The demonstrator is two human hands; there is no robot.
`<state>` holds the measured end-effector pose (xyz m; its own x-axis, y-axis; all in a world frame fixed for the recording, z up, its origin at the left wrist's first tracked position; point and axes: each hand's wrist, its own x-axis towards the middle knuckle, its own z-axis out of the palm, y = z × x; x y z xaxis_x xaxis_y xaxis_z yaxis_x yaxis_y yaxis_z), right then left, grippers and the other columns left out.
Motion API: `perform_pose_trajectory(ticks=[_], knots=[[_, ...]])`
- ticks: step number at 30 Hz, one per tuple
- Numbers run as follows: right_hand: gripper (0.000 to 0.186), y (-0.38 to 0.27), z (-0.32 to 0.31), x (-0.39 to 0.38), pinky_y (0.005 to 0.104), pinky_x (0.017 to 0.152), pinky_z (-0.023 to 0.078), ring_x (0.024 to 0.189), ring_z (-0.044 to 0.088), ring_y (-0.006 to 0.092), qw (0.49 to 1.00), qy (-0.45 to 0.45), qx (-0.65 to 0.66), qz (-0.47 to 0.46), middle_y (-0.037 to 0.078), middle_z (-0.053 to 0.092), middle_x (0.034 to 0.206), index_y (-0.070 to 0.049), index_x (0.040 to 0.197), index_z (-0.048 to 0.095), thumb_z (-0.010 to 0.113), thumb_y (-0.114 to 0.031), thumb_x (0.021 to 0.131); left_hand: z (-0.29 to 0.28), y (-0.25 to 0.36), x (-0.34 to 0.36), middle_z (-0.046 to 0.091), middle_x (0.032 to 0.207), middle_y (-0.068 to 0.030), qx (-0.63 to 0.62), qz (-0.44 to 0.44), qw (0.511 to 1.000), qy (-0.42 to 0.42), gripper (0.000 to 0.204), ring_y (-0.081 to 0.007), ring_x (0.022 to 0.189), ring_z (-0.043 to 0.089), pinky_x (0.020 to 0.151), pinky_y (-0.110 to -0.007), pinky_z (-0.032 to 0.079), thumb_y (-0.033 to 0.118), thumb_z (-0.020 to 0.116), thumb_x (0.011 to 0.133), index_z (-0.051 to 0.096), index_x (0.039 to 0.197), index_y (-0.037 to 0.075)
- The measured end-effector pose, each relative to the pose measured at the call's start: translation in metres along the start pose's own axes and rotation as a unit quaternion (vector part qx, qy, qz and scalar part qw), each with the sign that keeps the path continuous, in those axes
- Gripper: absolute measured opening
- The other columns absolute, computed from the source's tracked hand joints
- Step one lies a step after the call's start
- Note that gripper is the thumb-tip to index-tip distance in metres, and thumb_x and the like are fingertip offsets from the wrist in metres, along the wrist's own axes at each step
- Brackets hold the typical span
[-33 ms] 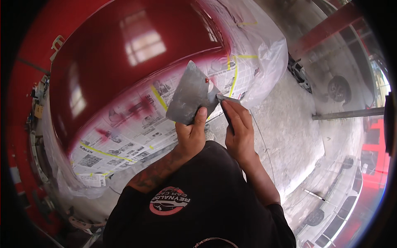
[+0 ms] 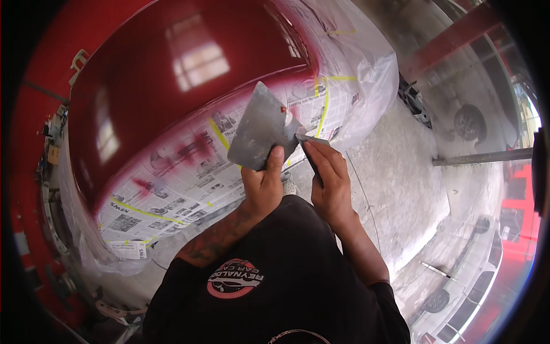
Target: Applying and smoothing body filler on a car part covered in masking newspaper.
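In my left hand [image 2: 262, 186] is a flat grey mixing plate [image 2: 255, 129], thumb on top and fingers underneath. A pale dab of paste [image 2: 287, 118] and a small red blob [image 2: 283, 109] sit near its right edge. My right hand [image 2: 331, 183] grips a dark, thin putty spreader [image 2: 312, 139]. The spreader's blade is at the plate's right corner, close to the paste; I cannot tell whether it touches. Both hands are in front of my torso, above the near edge of a newspaper-masked car.
A glossy red car panel [image 2: 172, 69] lies ahead, bordered by newspaper [image 2: 166, 178] and yellow tape. Clear plastic sheeting [image 2: 369, 86] drapes its right side. Concrete floor [image 2: 395, 189] with a thin cable extends to the right. A white vehicle [image 2: 467, 298] stands at the lower right.
The plate has shifted slightly left with my left hand. The spreader in my right hand has also moved a little left and its blade has turned slightly.
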<state>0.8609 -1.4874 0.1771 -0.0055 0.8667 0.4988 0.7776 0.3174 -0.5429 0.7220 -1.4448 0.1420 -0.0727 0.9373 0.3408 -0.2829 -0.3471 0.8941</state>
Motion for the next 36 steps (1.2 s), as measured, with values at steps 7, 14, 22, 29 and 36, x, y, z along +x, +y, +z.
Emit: perform_pose_trajectory(ticks=[7, 14, 22, 29, 36], knots=[[0.062, 0.01, -0.013, -0.002, 0.0404, 0.098, 0.047, 0.118, 0.055, 0.0404, 0.977, 0.053, 0.154, -0.141, 0.02, 0.051, 0.132, -0.006, 0.124, 0.06, 0.056, 0.019, 0.067, -0.003, 0.011, 0.028, 0.065, 0.112, -0.0132, -0.328, -0.326, 0.885, 0.053, 0.024, -0.024, 0.095, 0.067, 0.082, -0.029, 0.05, -0.003, 0.06, 0.088, 0.062, 0.112, -0.002], [0.054, 0.052, -0.018, -0.013, 0.0372, 0.095, 0.049, 0.114, 0.059, 0.0313, 0.987, -0.077, 0.139, 0.024, 0.017, 0.054, 0.127, -0.009, 0.131, 0.053, 0.05, 0.015, 0.083, -0.025, -0.016, 0.024, 0.067, 0.107, -0.0084, -0.013, -0.129, 0.991, -0.037, 0.022, -0.0171, 0.093, 0.066, 0.08, -0.027, 0.051, 0.006, 0.066, 0.087, 0.062, 0.107, -0.004], [0.044, 0.034, -0.018, -0.015, 0.0349, 0.089, 0.05, 0.102, 0.064, 0.033, 0.97, -0.168, 0.154, 0.089, 0.018, 0.064, 0.112, -0.002, 0.123, 0.059, 0.056, 0.009, 0.081, -0.014, 0.012, 0.026, 0.068, 0.091, -0.0056, 0.029, -0.131, 0.989, -0.061, 0.02, -0.01, 0.078, 0.062, 0.071, -0.026, 0.05, 0.014, 0.068, 0.09, 0.065, 0.099, -0.004], [0.049, 0.02, -0.029, 0.003, 0.0415, 0.093, 0.049, 0.111, 0.059, 0.0266, 0.978, -0.106, -0.119, -0.136, 0.005, 0.063, 0.12, -0.013, 0.117, 0.066, 0.058, 0.001, 0.07, -0.024, -0.001, 0.014, 0.068, 0.086, -0.0035, 0.048, -0.214, 0.975, -0.041, 0.023, -0.0095, 0.071, 0.059, 0.065, -0.027, 0.047, 0.018, 0.069, 0.091, 0.065, 0.096, -0.005], [0.044, 0.006, -0.03, -0.02, 0.0444, 0.101, 0.045, 0.12, 0.056, 0.0277, 0.98, -0.124, -0.012, -0.157, 0.007, 0.059, 0.128, -0.014, 0.118, 0.066, 0.062, -0.004, 0.075, -0.022, 0.011, 0.027, 0.066, 0.108, -0.0117, 0.143, -0.053, 0.988, -0.03, 0.022, -0.0245, 0.09, 0.068, 0.075, -0.032, 0.055, 0.009, 0.059, 0.094, 0.061, 0.113, -0.003]])
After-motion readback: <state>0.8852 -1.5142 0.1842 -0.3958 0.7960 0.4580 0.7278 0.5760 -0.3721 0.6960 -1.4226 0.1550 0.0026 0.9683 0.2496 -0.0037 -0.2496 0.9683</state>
